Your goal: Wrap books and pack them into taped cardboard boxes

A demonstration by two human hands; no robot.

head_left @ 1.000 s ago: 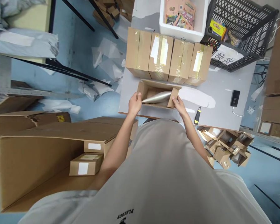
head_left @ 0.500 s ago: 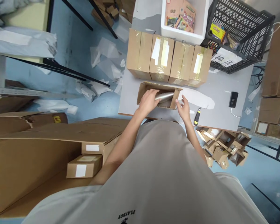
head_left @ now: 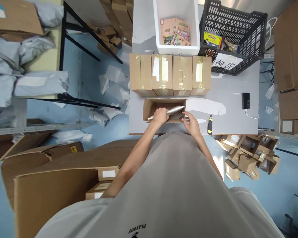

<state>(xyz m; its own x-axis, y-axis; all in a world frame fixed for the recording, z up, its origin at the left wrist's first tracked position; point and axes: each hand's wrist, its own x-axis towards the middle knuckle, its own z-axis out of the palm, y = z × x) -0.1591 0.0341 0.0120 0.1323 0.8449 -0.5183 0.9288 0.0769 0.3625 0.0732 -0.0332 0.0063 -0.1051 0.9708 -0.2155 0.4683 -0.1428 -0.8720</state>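
Observation:
An open cardboard box (head_left: 149, 105) stands on the grey table close to my body. My left hand (head_left: 161, 115) reaches into it, fingers closed on a flat white package (head_left: 175, 109) that lies slantwise, its upper edge showing near the rim. What the package contains is hidden. At the box's right near corner, my right hand (head_left: 192, 125) holds the rim, the index finger over the edge and the thumb against the near side. A yellow-and-black utility knife (head_left: 210, 125) lies to the right of this hand.
Behind the open box stands a row of several taped cartons (head_left: 182, 74). A white bin (head_left: 176, 50) and a black crate (head_left: 238, 67) are farther back. A phone-like device (head_left: 245, 100) with a cable lies right. A large carton (head_left: 54, 185) stands at my left.
My left hand has gone deeper into the box with the package, which now stands more on edge. My right hand has moved onto the box's corner. The camera view has shifted.

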